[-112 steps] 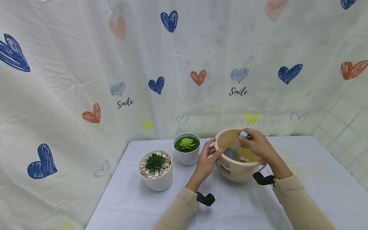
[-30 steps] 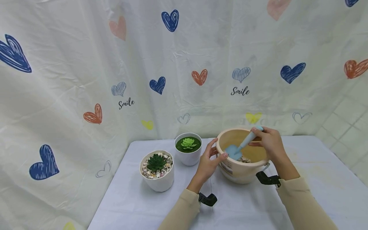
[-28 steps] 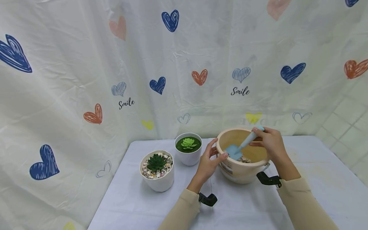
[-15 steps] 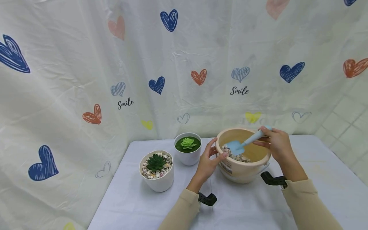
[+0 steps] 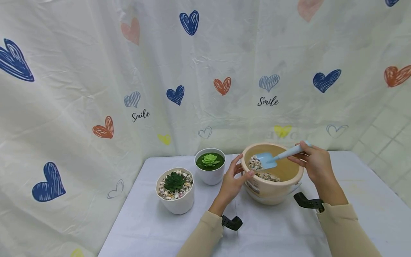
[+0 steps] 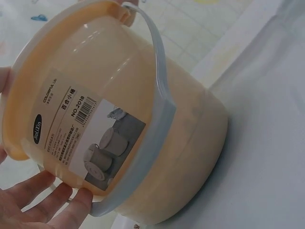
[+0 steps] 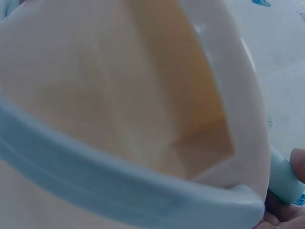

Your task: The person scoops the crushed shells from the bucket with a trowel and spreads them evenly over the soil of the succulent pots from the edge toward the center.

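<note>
In the head view a cream-coloured bucket (image 5: 271, 192) stands on the table, with multicoloured pebbles (image 5: 269, 177) at its bottom. My left hand (image 5: 232, 179) holds its rim from the left side; in the left wrist view its fingers (image 6: 71, 210) lie on the outer wall by the label. My right hand (image 5: 317, 163) pinches the handle end of a light blue trowel (image 5: 267, 160). The trowel's blade is inside the bucket's mouth, above the pebbles below, and bears a heap of pebbles (image 5: 255, 163). The right wrist view shows the trowel's handle end (image 7: 284, 180) beyond the rim.
Left of the bucket are a white pot (image 5: 179, 205) with a dark green succulent among pebbles and a smaller white pot (image 5: 210, 177) with a light green one. The bucket's blue-grey bail (image 6: 159, 114) hangs down its outside. A heart-printed curtain (image 5: 237, 110) hangs behind the table.
The trowel has risen from the bucket's bottom and tipped flatter, its blade now loaded with pebbles. My right hand has moved right. My left hand keeps its place on the rim.
</note>
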`<action>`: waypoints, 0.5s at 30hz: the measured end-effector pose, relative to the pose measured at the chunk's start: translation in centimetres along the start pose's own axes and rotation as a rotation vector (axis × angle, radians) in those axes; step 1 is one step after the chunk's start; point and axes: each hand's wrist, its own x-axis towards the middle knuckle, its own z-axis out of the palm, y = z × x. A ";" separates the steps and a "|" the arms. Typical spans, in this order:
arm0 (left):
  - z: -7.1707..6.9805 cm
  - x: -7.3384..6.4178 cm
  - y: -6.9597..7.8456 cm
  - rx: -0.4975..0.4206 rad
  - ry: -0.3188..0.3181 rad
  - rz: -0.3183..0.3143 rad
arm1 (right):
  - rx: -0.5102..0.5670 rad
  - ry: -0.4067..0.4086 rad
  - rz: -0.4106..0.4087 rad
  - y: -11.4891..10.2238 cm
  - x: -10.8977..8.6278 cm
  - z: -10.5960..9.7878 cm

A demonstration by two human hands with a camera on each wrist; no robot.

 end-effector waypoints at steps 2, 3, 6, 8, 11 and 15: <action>0.0 -0.1 0.0 -0.001 0.000 -0.003 | 0.007 0.001 0.002 0.0 0.0 0.0; 0.0 -0.1 0.0 -0.002 0.000 -0.005 | 0.013 0.001 0.003 0.0 0.0 -0.1; 0.1 -0.1 0.0 -0.005 0.000 -0.005 | 0.007 0.001 0.004 0.0 0.0 -0.1; 0.1 -0.1 -0.1 -0.007 -0.001 -0.004 | 0.007 0.001 0.003 0.1 0.0 -0.2; 0.1 0.0 -0.2 -0.010 -0.001 0.000 | 0.013 0.003 0.000 0.2 0.1 -0.3; 0.1 0.0 -0.3 -0.006 0.001 0.008 | 0.009 0.010 -0.004 0.3 0.1 -0.4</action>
